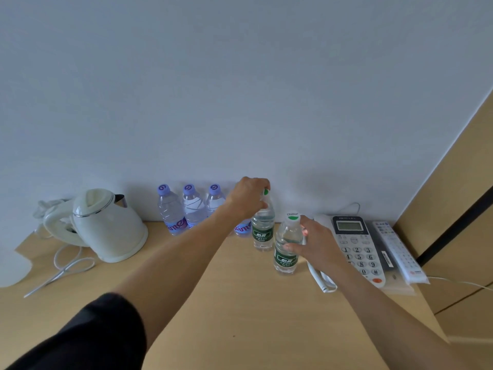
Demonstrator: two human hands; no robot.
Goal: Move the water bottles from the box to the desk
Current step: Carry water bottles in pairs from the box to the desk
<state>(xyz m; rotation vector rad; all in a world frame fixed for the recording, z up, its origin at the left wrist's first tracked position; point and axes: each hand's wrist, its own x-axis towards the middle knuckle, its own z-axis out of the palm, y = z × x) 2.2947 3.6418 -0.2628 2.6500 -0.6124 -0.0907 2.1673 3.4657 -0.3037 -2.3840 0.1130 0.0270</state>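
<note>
On the wooden desk (213, 303), against the pale wall, two green-labelled water bottles stand upright close together, and each hand is on one of them. The left hand (246, 197) reaches in over the top of the rear green bottle (262, 231), its fingers curled round the neck and cap, so its grip is closed on that bottle; the bottle's base sits on the desk. The right hand (316, 243) wraps the shoulder of the front green bottle (286, 248) from the right, thumb across the front and fingers behind, gripping it just below the white cap with its green dot; this bottle also stands on the desk, nearer the camera and a little to the right of the other. To their left, a row of purple-capped bottles (190, 206) stands along the wall, and one more with the same purple label shows partly behind the left wrist. Farther left sits a cream electric kettle (106, 225) with its white cord (66, 265) looped over the desk. At the right lie a white desk phone (357, 247), its handset partly hidden by the right forearm, and a white remote control (397, 252) just beside it. A dark sleeve (88, 335) covers the left upper arm
</note>
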